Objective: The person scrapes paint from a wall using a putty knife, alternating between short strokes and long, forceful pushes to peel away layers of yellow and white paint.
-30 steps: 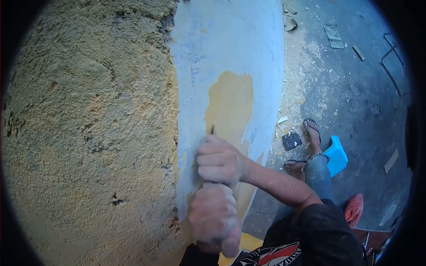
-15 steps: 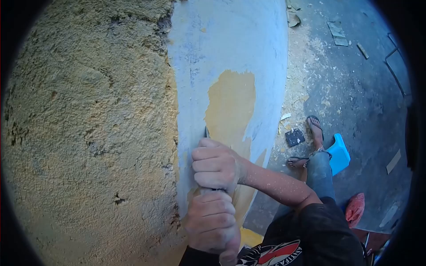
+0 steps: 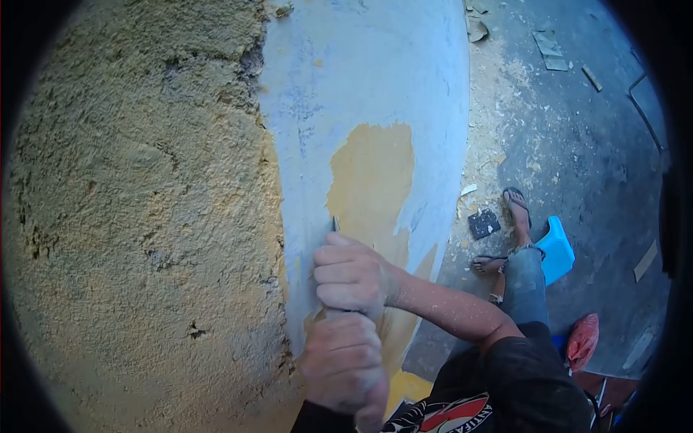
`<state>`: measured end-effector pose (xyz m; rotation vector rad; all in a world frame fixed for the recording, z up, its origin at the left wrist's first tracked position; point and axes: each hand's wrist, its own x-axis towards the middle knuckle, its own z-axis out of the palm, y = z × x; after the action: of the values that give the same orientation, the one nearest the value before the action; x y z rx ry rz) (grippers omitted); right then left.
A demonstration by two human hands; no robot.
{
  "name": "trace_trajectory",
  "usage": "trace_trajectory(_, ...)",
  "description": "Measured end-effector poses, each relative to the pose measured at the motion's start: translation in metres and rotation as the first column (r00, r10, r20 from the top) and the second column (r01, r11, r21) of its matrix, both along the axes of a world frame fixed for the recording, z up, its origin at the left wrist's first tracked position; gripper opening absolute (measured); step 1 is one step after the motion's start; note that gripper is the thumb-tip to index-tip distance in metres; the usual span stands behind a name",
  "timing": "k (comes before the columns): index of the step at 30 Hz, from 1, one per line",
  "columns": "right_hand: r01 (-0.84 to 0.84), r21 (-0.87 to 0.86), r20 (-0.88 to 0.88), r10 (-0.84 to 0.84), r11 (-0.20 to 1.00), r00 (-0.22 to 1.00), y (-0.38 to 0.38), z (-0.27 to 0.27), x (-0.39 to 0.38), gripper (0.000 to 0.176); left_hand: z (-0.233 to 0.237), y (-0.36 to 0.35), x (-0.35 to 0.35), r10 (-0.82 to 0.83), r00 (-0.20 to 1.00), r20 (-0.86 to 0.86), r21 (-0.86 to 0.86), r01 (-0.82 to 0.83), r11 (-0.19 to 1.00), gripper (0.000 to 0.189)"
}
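Observation:
My right hand (image 3: 354, 276) is closed in a fist around the handle of a scraper. Its thin dark blade (image 3: 334, 223) juts out above the index finger, seen nearly edge-on, at the left border of a bare yellowish patch (image 3: 375, 166) in the whitish wall coating (image 3: 361, 65). Directly below, my left hand (image 3: 343, 361) is wrapped round the lower part of the same tool, thumb toward the bottom right. Most of the handle is hidden by the fingers. Pale dust covers both hands and the right forearm.
Rough plaster (image 3: 144, 216) fills the left side. On the floor at right are pale flakes (image 3: 491, 123), a dark square piece (image 3: 484, 224), a blue plastic stool (image 3: 557, 252) and a red bag (image 3: 583, 339). My sandalled feet (image 3: 518, 206) stand beside the stool.
The view has shifted slightly. Relative to the patch, both hands and the scraper have moved a little right, and more of the blade shows above my right hand. Both grips are unchanged.

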<state>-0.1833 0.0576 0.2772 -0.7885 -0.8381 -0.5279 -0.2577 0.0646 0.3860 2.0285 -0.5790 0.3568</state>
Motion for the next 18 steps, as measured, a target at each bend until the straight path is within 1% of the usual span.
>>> trace_trajectory(2,0.020,-0.020,-0.016,-0.020,1.000,1.000,0.001,-0.002,0.009,0.018,0.018,0.002,-0.002,-0.029,0.997,-0.065,0.056,0.032,0.998,0.043)
trace_trajectory(3,0.026,-0.014,-0.012,-0.026,1.000,1.000,0.008,-0.011,0.013,0.018,0.004,0.007,0.003,-0.029,0.997,-0.069,0.058,0.033,0.998,0.043)
trace_trajectory(4,0.017,-0.007,-0.025,-0.017,1.000,1.000,0.014,-0.017,0.009,0.018,-0.015,0.011,0.008,0.101,0.994,-0.047,0.008,-0.101,0.995,0.042)
trace_trajectory(5,0.083,-0.071,-0.092,-0.089,0.994,0.992,0.017,-0.023,0.010,0.016,-0.025,0.012,0.012,0.227,0.974,-0.010,-0.049,-0.227,0.973,0.042)
trace_trajectory(6,0.085,-0.075,-0.082,-0.091,0.994,0.993,0.011,-0.023,0.010,0.016,-0.022,0.011,0.003,0.226,0.974,-0.002,-0.056,-0.225,0.973,0.042)
trace_trajectory(8,-0.038,-0.090,-0.021,0.037,0.995,0.999,-0.009,-0.018,0.006,0.025,-0.016,0.013,-0.018,0.161,0.986,-0.038,0.157,-0.154,0.976,0.045)
trace_trajectory(9,-0.007,-0.030,-0.012,0.006,1.000,1.000,-0.016,-0.002,0.002,0.025,-0.019,0.013,-0.009,0.154,0.987,-0.047,0.150,-0.145,0.978,0.045)
trace_trajectory(10,-0.004,-0.034,-0.023,0.003,0.999,1.000,-0.011,-0.011,0.006,0.025,-0.021,0.014,0.001,0.043,0.996,-0.082,0.164,-0.029,0.986,0.040)
trace_trajectory(12,-0.028,0.026,-0.014,0.028,0.999,1.000,0.002,-0.024,0.003,0.026,-0.008,0.009,0.014,-0.149,0.975,-0.167,0.189,0.180,0.965,0.030)
trace_trajectory(13,-0.013,0.033,-0.039,0.014,0.999,0.999,0.002,-0.021,0.003,0.027,0.008,-0.003,0.029,-0.099,0.960,-0.261,0.159,0.144,0.977,0.027)
trace_trajectory(14,-0.024,0.043,-0.053,0.026,0.999,0.998,0.000,-0.010,-0.007,0.027,0.014,-0.003,0.011,-0.085,0.957,-0.276,0.167,0.135,0.977,0.027)
trace_trajectory(16,0.043,0.070,-0.063,-0.038,0.997,0.997,-0.002,0.003,-0.007,0.028,0.016,0.010,-0.042,0.151,0.917,-0.370,0.247,-0.060,0.967,0.022)
trace_trajectory(17,0.051,0.072,-0.057,-0.047,0.996,0.997,0.002,-0.002,-0.001,0.028,0.016,0.016,-0.053,0.269,0.875,-0.403,0.291,-0.156,0.944,0.019)
trace_trajectory(18,0.021,0.076,-0.052,-0.017,0.997,0.999,0.006,-0.009,-0.001,0.021,0.018,0.014,-0.035,0.279,0.866,-0.415,0.298,-0.161,0.941,0.019)
